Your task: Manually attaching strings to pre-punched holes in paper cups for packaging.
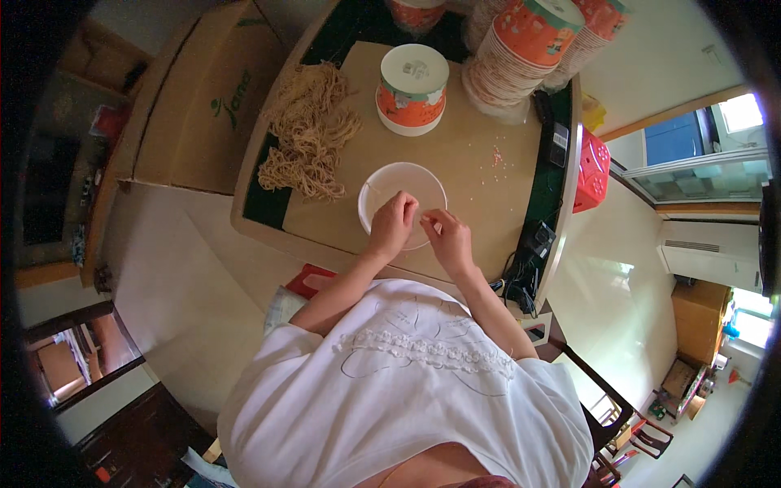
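Observation:
My left hand (394,224) and my right hand (448,241) are close together over a white paper tub (416,182), which stands mouth up near the table's front edge. Both hands have thumb and fingers pinched together, with a small gap between them. Whatever the fingertips hold is too small to make out. A short pale strand (371,188) lies against the tub's inner left wall. Beyond it, an orange and white paper tub (412,96) stands upside down. To the left lies a loose heap of tan twine (309,134).
Stacks of nested orange paper tubs (521,57) stand at the back right. Small pink and white bits (497,157) are scattered on the cardboard sheet (317,224). Black devices (540,237) and cables lie along the right edge. A large cardboard box (191,114) stands left; a red plastic stool (591,171), right.

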`<action>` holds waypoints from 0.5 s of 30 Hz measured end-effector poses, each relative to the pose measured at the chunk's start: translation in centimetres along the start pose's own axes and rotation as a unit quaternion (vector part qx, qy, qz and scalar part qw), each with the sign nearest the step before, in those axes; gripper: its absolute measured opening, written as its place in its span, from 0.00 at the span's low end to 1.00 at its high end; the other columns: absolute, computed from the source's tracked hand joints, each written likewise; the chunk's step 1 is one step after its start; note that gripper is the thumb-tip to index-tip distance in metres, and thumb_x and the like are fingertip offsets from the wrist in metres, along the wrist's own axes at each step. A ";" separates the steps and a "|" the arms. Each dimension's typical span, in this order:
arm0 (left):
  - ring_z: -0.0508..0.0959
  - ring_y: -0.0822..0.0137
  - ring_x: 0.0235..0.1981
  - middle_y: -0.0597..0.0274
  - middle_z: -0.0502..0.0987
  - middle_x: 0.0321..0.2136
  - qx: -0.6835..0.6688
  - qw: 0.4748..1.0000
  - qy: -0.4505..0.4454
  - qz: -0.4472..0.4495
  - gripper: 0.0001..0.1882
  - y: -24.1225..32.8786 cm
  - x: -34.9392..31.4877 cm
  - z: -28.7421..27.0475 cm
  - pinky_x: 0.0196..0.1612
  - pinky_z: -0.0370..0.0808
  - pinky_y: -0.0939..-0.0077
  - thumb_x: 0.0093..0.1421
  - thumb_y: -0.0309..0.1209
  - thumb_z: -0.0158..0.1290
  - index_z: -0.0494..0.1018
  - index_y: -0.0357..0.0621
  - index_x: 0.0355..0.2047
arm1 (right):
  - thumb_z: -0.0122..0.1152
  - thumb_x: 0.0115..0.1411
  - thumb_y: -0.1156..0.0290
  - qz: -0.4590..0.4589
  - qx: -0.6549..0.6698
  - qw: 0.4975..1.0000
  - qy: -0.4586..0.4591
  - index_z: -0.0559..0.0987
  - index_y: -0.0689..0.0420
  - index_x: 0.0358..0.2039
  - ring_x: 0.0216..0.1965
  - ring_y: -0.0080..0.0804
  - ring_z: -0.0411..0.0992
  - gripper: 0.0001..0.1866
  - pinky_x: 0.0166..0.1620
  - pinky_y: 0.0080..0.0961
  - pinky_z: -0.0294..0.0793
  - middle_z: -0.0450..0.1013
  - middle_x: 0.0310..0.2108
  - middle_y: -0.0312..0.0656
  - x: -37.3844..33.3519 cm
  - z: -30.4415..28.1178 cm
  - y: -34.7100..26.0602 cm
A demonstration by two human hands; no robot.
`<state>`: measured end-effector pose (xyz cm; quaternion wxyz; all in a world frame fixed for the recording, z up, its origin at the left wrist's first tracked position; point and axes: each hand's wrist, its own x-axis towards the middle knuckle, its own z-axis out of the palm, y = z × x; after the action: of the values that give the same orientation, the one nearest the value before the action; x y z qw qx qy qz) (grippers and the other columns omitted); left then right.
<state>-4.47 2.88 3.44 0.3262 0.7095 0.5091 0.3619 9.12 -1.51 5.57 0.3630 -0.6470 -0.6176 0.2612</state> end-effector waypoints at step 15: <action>0.74 0.48 0.29 0.51 0.71 0.27 0.088 0.995 -0.038 0.027 0.05 0.9 -1.0 -1.0 0.28 0.69 0.56 0.60 0.27 0.45 0.60 0.41 0.34 | 0.60 0.53 0.77 -0.018 0.058 0.998 0.019 0.77 0.61 0.29 0.19 0.28 0.69 0.03 0.24 0.23 0.69 0.74 0.26 0.43 0.3 0.0 0.4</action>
<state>-5.11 1.80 4.56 0.2718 0.7620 0.5071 0.2972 9.40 -1.16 5.24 0.4162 -0.6184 -0.6062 0.2775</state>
